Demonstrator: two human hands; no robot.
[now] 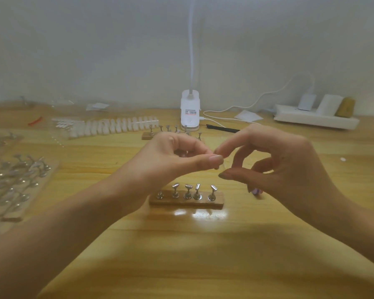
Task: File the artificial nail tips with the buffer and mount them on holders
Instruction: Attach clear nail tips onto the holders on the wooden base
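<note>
1. Left hand (pixel 171 156) pinched something tiny, probably a clear nail tip (pixel 222 164), above the holder strip (pixel 216 205).
2. Right hand (pixel 279 167) hovered half-curled; hold unclear.
3. Likely light, springy, slippery: grip its sides.

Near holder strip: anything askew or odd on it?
Nothing plainly damaged. The wooden strip lies flat; four holder heads tilt at differing angles, and the leftmost holder's top is hidden behind the left hand.

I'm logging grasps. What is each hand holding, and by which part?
The left hand pinches a tiny object between thumb and forefinger tips; it is too small to identify. Whether the right hand holds anything cannot be told.
</note>
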